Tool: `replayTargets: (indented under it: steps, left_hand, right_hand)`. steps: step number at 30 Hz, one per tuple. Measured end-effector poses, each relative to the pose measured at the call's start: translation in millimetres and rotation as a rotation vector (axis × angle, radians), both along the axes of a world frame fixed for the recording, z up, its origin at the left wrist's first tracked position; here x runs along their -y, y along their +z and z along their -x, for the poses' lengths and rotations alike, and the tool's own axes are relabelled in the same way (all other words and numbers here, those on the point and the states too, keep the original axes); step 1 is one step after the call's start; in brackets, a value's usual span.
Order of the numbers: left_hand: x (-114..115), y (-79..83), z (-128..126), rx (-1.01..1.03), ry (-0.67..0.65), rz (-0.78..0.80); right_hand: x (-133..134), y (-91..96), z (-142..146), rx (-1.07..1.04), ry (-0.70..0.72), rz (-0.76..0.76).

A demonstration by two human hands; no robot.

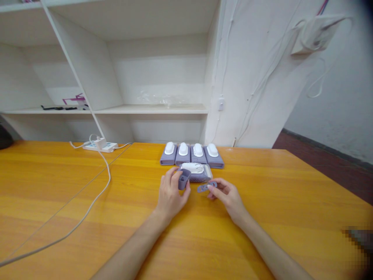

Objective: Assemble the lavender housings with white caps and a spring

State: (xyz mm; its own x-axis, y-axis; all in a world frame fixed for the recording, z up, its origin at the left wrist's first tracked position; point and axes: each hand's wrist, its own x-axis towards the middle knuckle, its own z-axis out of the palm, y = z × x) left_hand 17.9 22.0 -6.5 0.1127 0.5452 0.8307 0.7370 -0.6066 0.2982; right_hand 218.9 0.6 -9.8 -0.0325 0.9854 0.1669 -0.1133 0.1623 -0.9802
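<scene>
My left hand (171,192) is closed round a small grey-purple plastic cup-like housing (183,179), its hollow side turned toward me. In my right hand (229,196) a flat, oval grey-purple plate with holes (203,188) is pinched between thumb and fingers. The two parts are apart, a short way above the table. Just behind them lies a grey-purple block (199,177) with a white oval piece (192,168) on top and what looks like clear plastic at its right end. My left fingers partly cover its left end.
Behind stands a row of several grey-purple boxes (183,160) topped with white oval pieces. A white power strip (100,145) sits at the back left, and its cable (109,175) runs across the left of the wooden table (72,186). White shelves (151,109) rise behind.
</scene>
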Motion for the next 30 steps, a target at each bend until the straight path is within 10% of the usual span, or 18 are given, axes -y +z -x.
replayTargets:
  steps: [13, 26, 30]
  left_hand:
    - [-2, 1.7, -5, 0.664, -0.523, 0.598]
    - [-2, 4.5, -13, 0.673, -0.509, 0.834]
    - [-2, 0.4, -16, 0.834, -0.504, 0.947]
  right_hand:
    - [-10, -4.2, -10, -0.430, -0.174, 0.129]
    - [-9, -1.2, -8, -0.365, -0.215, 0.136]
    - [-6, -0.9, -9, -0.448, 0.029, 0.158]
